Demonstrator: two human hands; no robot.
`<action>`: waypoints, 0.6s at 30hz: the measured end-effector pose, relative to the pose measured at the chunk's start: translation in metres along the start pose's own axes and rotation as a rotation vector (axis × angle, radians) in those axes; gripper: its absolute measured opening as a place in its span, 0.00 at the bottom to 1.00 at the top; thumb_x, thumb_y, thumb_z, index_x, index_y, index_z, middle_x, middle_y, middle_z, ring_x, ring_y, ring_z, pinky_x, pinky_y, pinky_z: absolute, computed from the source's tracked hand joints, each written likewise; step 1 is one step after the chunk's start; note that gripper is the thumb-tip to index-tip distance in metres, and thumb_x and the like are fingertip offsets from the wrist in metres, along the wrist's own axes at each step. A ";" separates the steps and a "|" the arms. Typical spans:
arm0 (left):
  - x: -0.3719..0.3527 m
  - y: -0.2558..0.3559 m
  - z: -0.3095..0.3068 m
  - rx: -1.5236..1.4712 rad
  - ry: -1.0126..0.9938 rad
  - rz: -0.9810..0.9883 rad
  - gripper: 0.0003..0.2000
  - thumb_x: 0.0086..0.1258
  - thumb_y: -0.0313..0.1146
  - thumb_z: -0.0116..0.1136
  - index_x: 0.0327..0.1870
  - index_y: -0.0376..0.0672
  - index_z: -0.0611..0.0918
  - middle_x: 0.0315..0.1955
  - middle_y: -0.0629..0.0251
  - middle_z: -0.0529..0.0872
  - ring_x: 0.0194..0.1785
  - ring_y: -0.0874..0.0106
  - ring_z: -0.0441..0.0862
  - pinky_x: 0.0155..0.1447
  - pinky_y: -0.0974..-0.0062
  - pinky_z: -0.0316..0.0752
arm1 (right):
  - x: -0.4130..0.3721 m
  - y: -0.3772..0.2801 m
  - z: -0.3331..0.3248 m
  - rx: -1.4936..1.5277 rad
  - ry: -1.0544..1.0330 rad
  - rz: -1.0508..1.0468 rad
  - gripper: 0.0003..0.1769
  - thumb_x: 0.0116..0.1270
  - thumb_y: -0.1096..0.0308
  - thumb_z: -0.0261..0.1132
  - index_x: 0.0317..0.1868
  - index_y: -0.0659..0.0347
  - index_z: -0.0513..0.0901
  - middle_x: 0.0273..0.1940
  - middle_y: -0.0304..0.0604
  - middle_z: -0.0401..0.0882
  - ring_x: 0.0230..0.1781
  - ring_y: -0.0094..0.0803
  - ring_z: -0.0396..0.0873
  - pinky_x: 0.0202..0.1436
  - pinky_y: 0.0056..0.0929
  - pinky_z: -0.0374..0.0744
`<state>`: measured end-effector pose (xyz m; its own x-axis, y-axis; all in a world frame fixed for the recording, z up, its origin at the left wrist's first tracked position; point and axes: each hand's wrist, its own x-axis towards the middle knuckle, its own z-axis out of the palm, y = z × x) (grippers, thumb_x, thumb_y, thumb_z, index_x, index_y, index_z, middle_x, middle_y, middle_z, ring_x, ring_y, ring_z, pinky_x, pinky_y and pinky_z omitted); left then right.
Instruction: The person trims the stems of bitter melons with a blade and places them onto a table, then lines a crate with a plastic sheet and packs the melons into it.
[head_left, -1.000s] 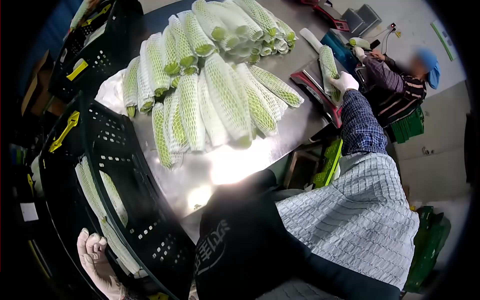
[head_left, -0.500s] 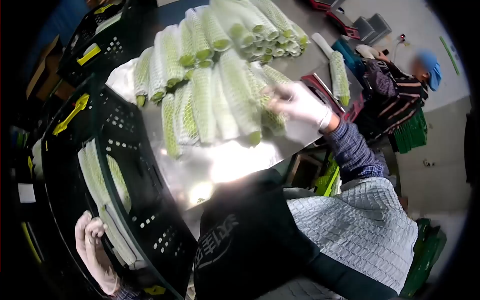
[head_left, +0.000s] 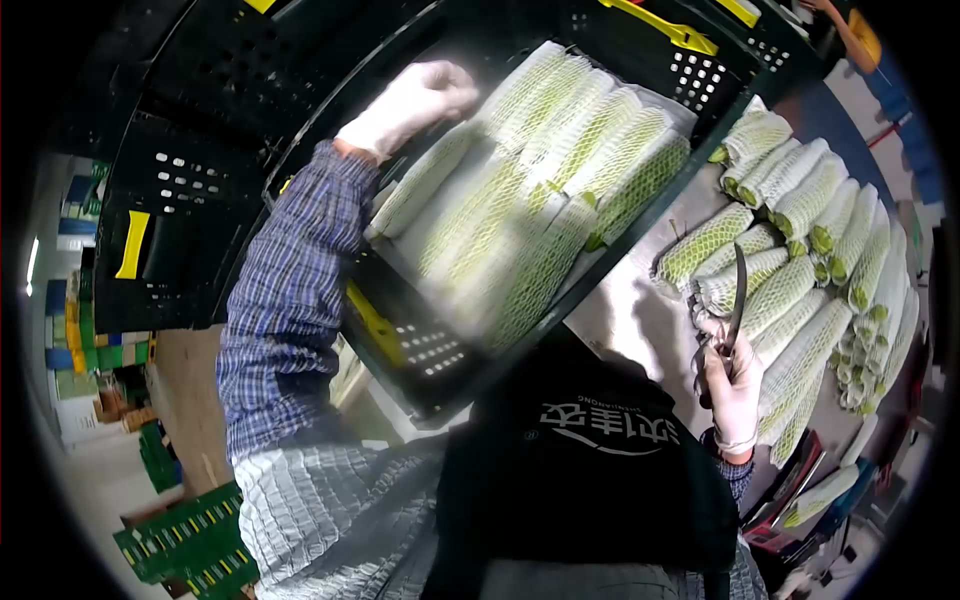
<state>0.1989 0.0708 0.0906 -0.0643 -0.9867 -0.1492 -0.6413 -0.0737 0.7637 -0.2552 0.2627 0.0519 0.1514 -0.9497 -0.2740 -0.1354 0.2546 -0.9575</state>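
Note:
My left hand [head_left: 420, 95], in a white glove, is over the far left side of a dark plastic crate [head_left: 570, 335]. Its fingers are curled and slightly blurred, with nothing visible in them. Just below it, a long green vegetable in a white foam net [head_left: 425, 185] lies along the crate's side. More netted vegetables [head_left: 545, 265] lie side by side in the crate, on white lining. My gloved right hand [head_left: 732, 395] grips a knife with a dark curved blade [head_left: 740, 285], pointing away from me. It is beside a pile of netted vegetables [head_left: 810, 200] on the table.
Another dark crate with a yellow handle [head_left: 130, 245] stands at the left. Green crates [head_left: 190, 540] are stacked on the floor at lower left. Red-edged equipment [head_left: 790, 480] sits at the table's right end. A person's arm [head_left: 845, 35] shows at upper right.
My view has swung left toward the crate. My right hand, earlier over the table pile, now has a knife in it. My left hand is now over the crate's far left side.

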 end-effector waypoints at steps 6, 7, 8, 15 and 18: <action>0.032 -0.114 0.028 0.929 -0.340 -0.318 0.24 0.52 0.46 0.70 0.44 0.34 0.87 0.42 0.47 0.89 0.48 0.56 0.87 0.51 0.63 0.81 | 0.002 -0.004 -0.006 -0.049 0.008 0.013 0.20 0.71 0.80 0.57 0.63 0.67 0.78 0.28 0.27 0.71 0.24 0.12 0.65 0.30 0.12 0.64; 0.027 -0.123 0.031 0.956 -0.393 -0.356 0.26 0.51 0.46 0.69 0.47 0.35 0.88 0.45 0.46 0.89 0.50 0.56 0.87 0.52 0.63 0.81 | 0.003 -0.006 -0.005 0.055 -0.007 0.009 0.20 0.71 0.81 0.56 0.63 0.67 0.77 0.28 0.28 0.72 0.24 0.13 0.65 0.30 0.12 0.64; 0.019 -0.132 0.039 0.925 -0.356 -0.424 0.25 0.51 0.45 0.69 0.47 0.36 0.88 0.46 0.46 0.88 0.53 0.56 0.86 0.55 0.64 0.81 | 0.005 -0.003 -0.007 0.031 0.003 0.022 0.20 0.72 0.81 0.56 0.64 0.68 0.76 0.28 0.29 0.72 0.24 0.13 0.66 0.29 0.12 0.64; -0.009 -0.142 0.069 0.734 -0.017 -0.712 0.41 0.47 0.54 0.79 0.59 0.36 0.79 0.55 0.48 0.84 0.61 0.56 0.82 0.66 0.65 0.76 | 0.025 0.018 -0.015 -0.004 0.021 -0.011 0.19 0.75 0.78 0.53 0.64 0.67 0.76 0.26 0.32 0.73 0.22 0.13 0.65 0.27 0.13 0.62; -0.009 -0.136 0.071 0.741 -0.122 -0.751 0.44 0.47 0.57 0.78 0.62 0.37 0.78 0.60 0.46 0.81 0.64 0.57 0.80 0.68 0.64 0.74 | 0.032 0.014 -0.013 0.041 0.044 0.070 0.19 0.74 0.79 0.53 0.63 0.67 0.76 0.29 0.32 0.75 0.21 0.13 0.63 0.25 0.14 0.61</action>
<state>0.2326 0.1001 -0.0566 0.4918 -0.7005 -0.5171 -0.8515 -0.5110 -0.1176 -0.2646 0.2335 0.0307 0.1001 -0.9363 -0.3366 -0.1033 0.3267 -0.9395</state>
